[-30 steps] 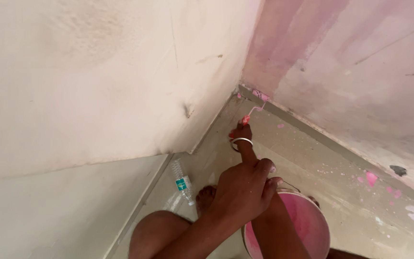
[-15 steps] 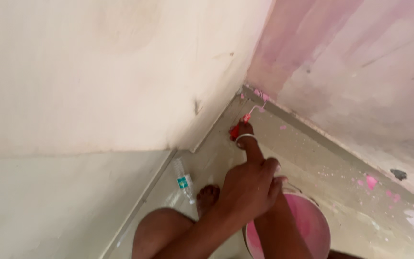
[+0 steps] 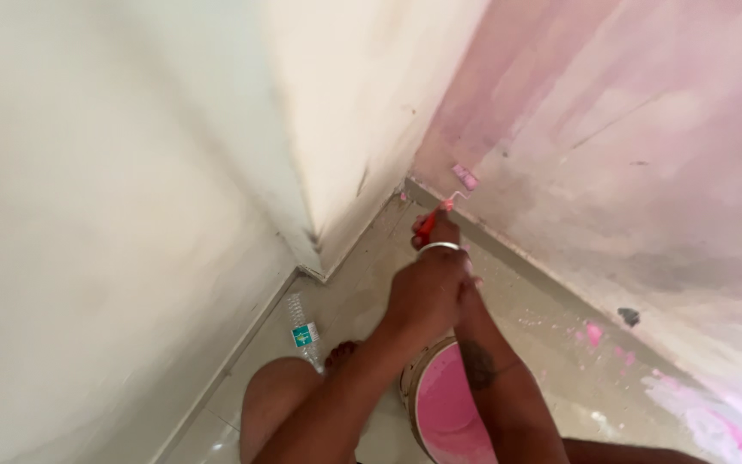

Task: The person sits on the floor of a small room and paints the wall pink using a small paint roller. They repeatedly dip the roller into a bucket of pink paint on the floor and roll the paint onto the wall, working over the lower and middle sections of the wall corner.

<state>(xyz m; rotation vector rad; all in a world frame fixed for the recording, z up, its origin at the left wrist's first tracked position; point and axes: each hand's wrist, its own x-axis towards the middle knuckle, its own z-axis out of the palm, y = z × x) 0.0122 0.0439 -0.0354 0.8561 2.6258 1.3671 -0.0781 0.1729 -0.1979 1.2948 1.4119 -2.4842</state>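
My right hand (image 3: 436,230), with a metal bangle at the wrist, is shut on the red handle of a small paint roller (image 3: 450,204). The roller's pink head touches the bottom of the pink-streaked wall (image 3: 611,129) close to the room corner. My left hand (image 3: 427,294) is curled shut against my right forearm, and I see nothing in it. Just below both arms stands a bucket of pink paint (image 3: 450,404) on the floor.
A plastic water bottle (image 3: 304,331) lies on the floor by the cream wall (image 3: 113,215) on the left. My knee (image 3: 281,399) and toes are at the bottom. Pink paint spatters (image 3: 592,333) dot the floor on the right.
The view has swung, so more of the cream wall shows on the left. Both hands and the roller stay near the base of the corner.
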